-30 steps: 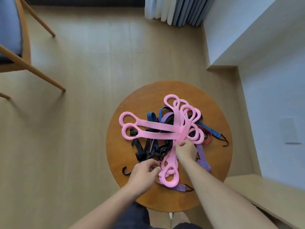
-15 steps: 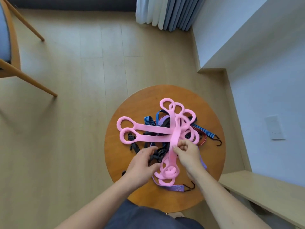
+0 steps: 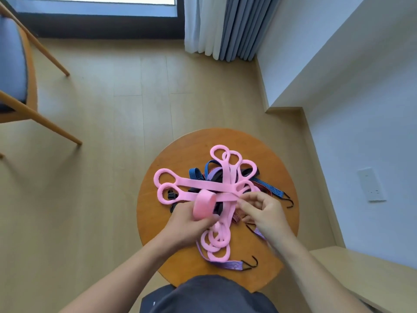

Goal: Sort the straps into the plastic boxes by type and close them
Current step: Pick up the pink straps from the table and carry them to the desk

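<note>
Head view shows us a round wooden worktop (image 3: 275, 163) with a tangle of straps heaped at its middle. On top lie the pink straps (image 3: 203, 184), flat bands that end in ring-shaped loops. Two loops reach out to the left, several fan toward the far side, and more lie stacked at the near side.

Our left hand (image 3: 189, 227) holds a pink coil (image 3: 203, 206), a band rolled up on itself. The fingers curl round the near side of the roll, over the pile and a little left of its centre. Our right hand (image 3: 264, 213) is narrowed to a pinch, with thumb and fingertips closed on a pink band just right of the coil, where the bands cross. We cannot tell whether the coil and the pinched band are one strap.

Under the pink ones we see darker straps. A blue striped cord (image 3: 270, 190) runs out to the right and ends in a black hook (image 3: 290, 202) on the bare wood. A purple strap (image 3: 228, 264) lies at the near edge of the pile, also tipped with a dark hook. A black buckle (image 3: 171, 195) shows through the nearer of the two left loops.

On the floor to the far left stands a wooden chair (image 3: 15, 86) with a grey seat. A curtain (image 3: 221, 28) hangs at the far side, and a pale wooden bench (image 3: 361, 279) sits near right.
</note>
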